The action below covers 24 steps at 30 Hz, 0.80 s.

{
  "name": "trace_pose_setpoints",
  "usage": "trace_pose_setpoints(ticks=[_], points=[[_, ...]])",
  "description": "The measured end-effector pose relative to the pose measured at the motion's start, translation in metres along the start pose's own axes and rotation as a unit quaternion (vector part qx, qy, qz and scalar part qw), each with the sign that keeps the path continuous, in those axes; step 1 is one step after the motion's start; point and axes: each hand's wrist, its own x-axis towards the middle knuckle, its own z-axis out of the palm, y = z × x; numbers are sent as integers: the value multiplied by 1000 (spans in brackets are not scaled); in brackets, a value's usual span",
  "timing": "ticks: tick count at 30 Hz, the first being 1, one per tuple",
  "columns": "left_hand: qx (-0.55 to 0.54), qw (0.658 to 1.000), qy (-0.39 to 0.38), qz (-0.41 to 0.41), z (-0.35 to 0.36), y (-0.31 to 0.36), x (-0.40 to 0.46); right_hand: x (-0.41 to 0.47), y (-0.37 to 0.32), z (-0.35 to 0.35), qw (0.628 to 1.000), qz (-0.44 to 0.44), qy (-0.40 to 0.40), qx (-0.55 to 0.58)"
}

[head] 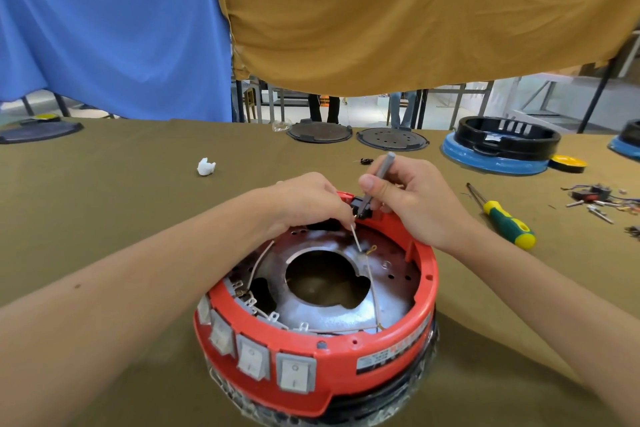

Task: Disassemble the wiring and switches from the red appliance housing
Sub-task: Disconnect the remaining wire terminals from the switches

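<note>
Both curled, right fingers (369,182) gripping tool (381,173)

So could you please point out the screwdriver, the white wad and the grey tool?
Screwdriver (506,222): head view, on its handle.
White wad (206,166): head view, its middle.
Grey tool (382,171): head view, on its shaft.

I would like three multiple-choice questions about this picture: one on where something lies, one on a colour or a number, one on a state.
1. Where does the green and yellow screwdriver lie?
A. inside the housing
B. on the table, right of the housing
C. in the left hand

2. How many white rocker switches show in the red housing front?
A. one
B. four
C. seven

3. What does the right hand hold?
A. a thin grey tool
B. nothing
C. a cloth

Answers: 1 B, it rests on the cloth-covered table. 2 B, four sit along the rim. 3 A, fingers curl round it.
</note>
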Motion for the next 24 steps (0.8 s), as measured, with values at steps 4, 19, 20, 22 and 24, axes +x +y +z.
trace_pose_setpoints(ticks=[4, 19, 20, 22, 24], points=[[-4, 1000, -5, 6, -1, -2, 2, 2, 5, 1, 996, 53, 9, 76], [-30, 997, -36, 54, -8, -7, -3, 0, 9, 6, 958, 174, 38, 224], [-43, 997, -39, 58, -8, -8, -3, -2, 10, 5, 956, 174, 49, 232], [-79, 994, -37, 67, -9, -10, -3, -4, 9, 3, 951, 170, 70, 247], [-105, 991, -9, 76, -11, -11, -4, -6, 5, -1, 954, 150, 80, 247]])
